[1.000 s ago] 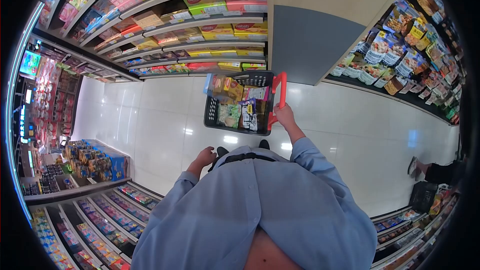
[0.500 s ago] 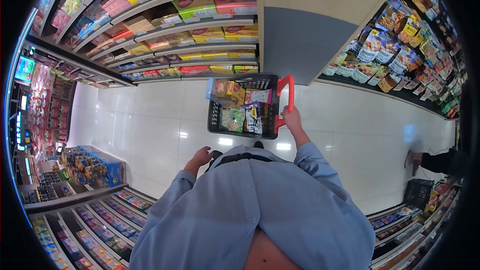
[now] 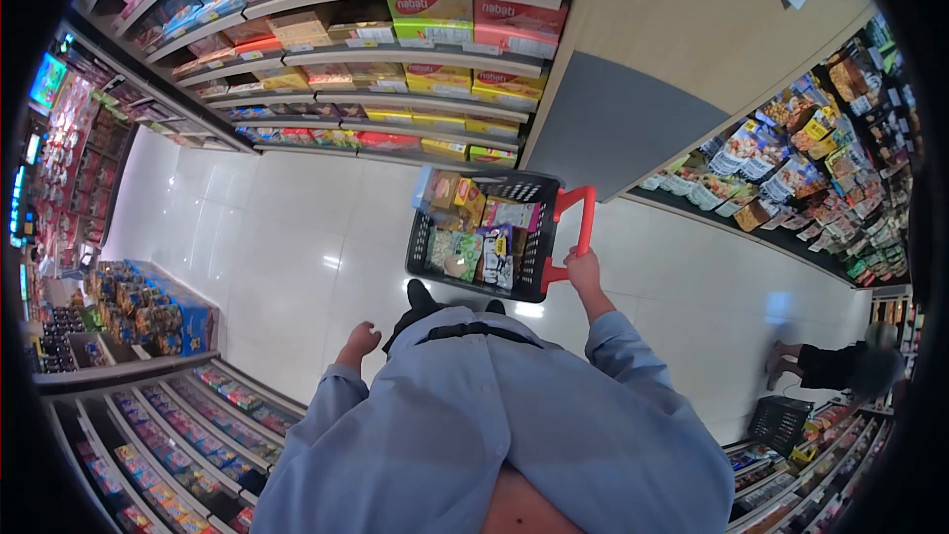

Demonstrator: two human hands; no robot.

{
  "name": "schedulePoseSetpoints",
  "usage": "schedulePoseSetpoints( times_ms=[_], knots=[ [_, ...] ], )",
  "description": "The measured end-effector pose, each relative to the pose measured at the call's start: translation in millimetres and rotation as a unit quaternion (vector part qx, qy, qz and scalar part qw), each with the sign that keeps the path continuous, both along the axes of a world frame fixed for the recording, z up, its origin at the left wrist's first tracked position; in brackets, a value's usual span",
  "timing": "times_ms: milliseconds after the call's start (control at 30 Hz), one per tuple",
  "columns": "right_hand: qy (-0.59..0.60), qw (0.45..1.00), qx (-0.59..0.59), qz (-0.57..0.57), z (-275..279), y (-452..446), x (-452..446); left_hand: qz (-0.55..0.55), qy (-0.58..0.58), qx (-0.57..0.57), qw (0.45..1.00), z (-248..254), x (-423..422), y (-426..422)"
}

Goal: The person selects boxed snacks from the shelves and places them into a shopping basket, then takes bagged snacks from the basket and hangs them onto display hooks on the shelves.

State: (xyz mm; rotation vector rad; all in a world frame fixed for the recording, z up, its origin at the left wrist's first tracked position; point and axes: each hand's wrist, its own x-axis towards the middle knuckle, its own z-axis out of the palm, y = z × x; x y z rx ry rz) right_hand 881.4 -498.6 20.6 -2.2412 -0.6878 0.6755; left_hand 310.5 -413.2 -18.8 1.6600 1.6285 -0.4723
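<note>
A dark shopping basket with perforated sides stands out in front of me, above the tiled floor. My right hand is wrapped round its red handle near the lower end. Inside the basket lie a yellow-and-brown box, a pink pack, a green-and-white bag and a white-and-purple pouch. A pale blue item sticks up at the far left corner. My left hand hangs beside my hip, holding nothing, its fingers loosely apart.
Shelves of nabati boxes rise ahead, ending at a wood-and-grey panel. Snack bags hang to the right. At far right are another person's legs and a black basket. A blue display stands left.
The view has turned slightly, and the basket now appears a little lower with my right hand still on its handle. My left hand has swung back towards me. The other person's legs have shifted.
</note>
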Motion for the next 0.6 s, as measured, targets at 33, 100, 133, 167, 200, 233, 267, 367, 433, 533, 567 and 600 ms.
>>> schedulePoseSetpoints(
  times_ms=[33,100,133,167,200,233,267,367,433,533,567,600],
  knots=[
    [-0.001,1.000,0.001,-0.005,-11.7,0.7,-2.1,-0.020,0.018,-0.009,1.000,-0.8,-8.1,6.3],
    [-0.002,1.000,-0.012,-0.011,-11.6,4.6,-10.1,-0.038,0.024,-0.016,0.999,-6.3,-20.8,21.2],
    [0.014,0.999,-0.032,-0.012,-5.5,9.0,-13.5,-0.044,0.026,-0.019,0.998,-10.7,-23.5,31.6],
    [0.030,0.998,-0.052,-0.013,-0.1,12.2,-17.2,-0.048,0.013,-0.008,0.999,-17.2,-25.8,45.9],
    [0.009,0.999,-0.047,-0.006,0.8,14.1,-21.8,-0.051,0.001,0.002,0.999,-20.3,-26.6,61.5],
    [0.008,0.998,-0.058,-0.006,1.5,17.0,-24.8,-0.055,-0.010,0.012,0.998,-24.1,-26.2,77.4],
    [0.008,0.998,-0.069,-0.007,1.5,20.6,-29.2,-0.054,-0.026,0.028,0.998,-28.2,-25.5,94.3],
    [-0.013,0.997,-0.080,-0.017,-2.1,32.2,-41.9,-0.025,-0.092,0.035,0.995,-13.6,-10.0,140.7],
    [-0.030,0.994,-0.099,-0.026,-5.3,39.5,-48.8,-0.029,-0.117,0.037,0.992,9.9,2.4,165.8],
    [-0.057,0.987,-0.149,-0.029,-1.0,48.1,-61.8,-0.044,-0.148,0.019,0.988,23.1,2.1,197.3],
    [-0.068,0.984,-0.162,-0.024,1.5,50.4,-65.8,-0.051,-0.147,0.019,0.988,26.5,-1.3,205.0],
    [-0.079,0.981,-0.176,-0.020,5.3,53.0,-70.5,-0.058,-0.145,0.018,0.988,19.4,-8.0,210.9]
  ],
)
